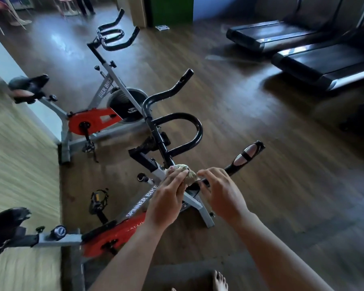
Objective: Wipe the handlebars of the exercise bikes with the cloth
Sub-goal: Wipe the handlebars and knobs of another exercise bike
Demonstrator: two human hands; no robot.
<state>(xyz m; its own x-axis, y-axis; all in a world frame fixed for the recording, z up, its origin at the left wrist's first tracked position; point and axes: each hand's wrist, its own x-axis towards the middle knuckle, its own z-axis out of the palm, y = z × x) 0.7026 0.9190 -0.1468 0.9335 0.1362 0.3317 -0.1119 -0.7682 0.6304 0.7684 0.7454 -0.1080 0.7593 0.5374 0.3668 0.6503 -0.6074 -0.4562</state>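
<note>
The left grip [172, 185] clutches the cloth [189, 175] against the near bike's handlebar [198, 131], the right grip [216, 187] loose and empty just beside it; wiping seems in hand, calling next for a slide along the bar.

One head-worn wide-angle view looks forward and down, close above the nearer bike's handlebars [199, 131].

Take the near grey-and-red steel exercise bike [143, 201] as your reference. A second grey-and-red steel exercise bike [105, 87] stands behind it, to its left. Two black flat-decked treadmills [324, 59] lie behind it, to its right. The crumpled pale cloth [190, 174] sits on its black tubular handlebars [177, 117].
</note>
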